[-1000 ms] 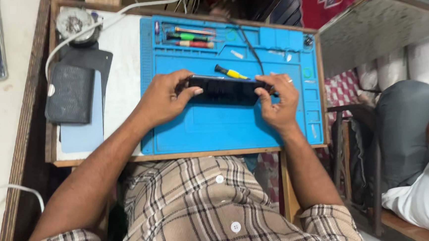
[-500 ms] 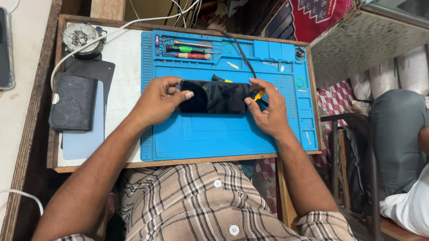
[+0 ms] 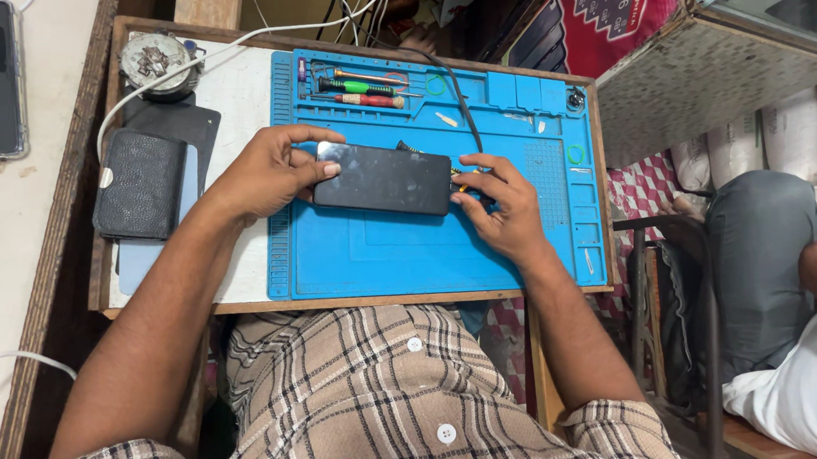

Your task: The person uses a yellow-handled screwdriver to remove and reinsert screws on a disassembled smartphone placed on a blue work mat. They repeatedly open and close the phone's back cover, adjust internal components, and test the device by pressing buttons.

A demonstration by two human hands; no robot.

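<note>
Item: dark phone [image 3: 383,178] over blue mat [image 3: 410,253]
I see left hand [image 3: 268,172] and right hand [image 3: 502,210] each clamped on one end

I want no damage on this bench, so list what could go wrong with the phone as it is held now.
1. The phone is held only at its two ends by the left hand and right hand; it could slip onto the blue mat.
2. The black cable runs close behind the phone and might snag.
3. The screwdrivers lie close by and could be knocked.
</note>
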